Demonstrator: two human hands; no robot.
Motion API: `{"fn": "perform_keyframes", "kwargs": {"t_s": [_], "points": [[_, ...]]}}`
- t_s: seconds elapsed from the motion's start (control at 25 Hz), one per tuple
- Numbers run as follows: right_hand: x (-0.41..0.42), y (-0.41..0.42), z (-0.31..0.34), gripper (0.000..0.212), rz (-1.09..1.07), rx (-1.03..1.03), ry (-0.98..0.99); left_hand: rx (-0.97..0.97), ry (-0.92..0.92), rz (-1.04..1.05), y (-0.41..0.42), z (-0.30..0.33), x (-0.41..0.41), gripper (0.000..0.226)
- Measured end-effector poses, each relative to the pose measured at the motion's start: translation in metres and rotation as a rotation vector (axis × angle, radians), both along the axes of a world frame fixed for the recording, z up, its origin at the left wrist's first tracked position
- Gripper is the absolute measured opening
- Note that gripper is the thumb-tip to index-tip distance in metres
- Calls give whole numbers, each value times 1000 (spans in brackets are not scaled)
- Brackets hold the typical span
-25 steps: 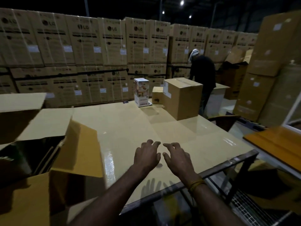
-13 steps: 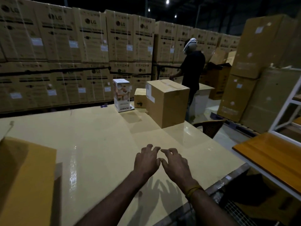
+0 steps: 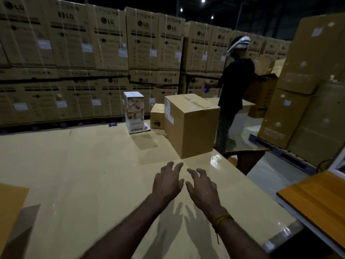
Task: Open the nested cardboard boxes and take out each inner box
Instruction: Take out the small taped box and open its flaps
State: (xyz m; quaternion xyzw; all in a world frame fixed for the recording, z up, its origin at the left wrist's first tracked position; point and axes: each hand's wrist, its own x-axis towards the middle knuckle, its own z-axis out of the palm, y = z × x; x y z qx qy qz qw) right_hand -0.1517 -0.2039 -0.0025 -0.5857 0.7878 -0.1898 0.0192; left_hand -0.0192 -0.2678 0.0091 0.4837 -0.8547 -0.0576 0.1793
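A taped, closed brown cardboard box [image 3: 192, 126] stands on the far right part of the table [image 3: 84, 174]. Behind it sits a small brown box [image 3: 157, 116], and to its left a white printed carton [image 3: 134, 112] stands upright. My left hand [image 3: 167, 182] and my right hand [image 3: 202, 186] hover side by side above the table, short of the big box, fingers spread and loosely bent, holding nothing. A flap of an opened cardboard box [image 3: 11, 208] shows at the lower left edge.
A person in a dark shirt [image 3: 234, 90] stands beyond the table's far right corner, handling boxes. Stacked cartons [image 3: 93, 53] wall off the back and right. A brown plastic chair [image 3: 246, 159] sits by the table's right edge, a wooden shelf [image 3: 317, 202] at lower right.
The view has swung right, away from the opened box at the left, and closer to the taped box. Both hands have moved forward toward it, still empty.
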Motion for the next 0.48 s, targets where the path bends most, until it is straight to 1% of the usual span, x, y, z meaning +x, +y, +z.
{"fn": "perform_keyframes", "kwargs": {"t_s": [0.2,0.48], "points": [[-79,-66,7,51,67,-31,-3,5,7,80,-57,7,-75,64],[-190,-174,45,58,132,-95,-52,-71,58,134,-148,43,-181,72]]}}
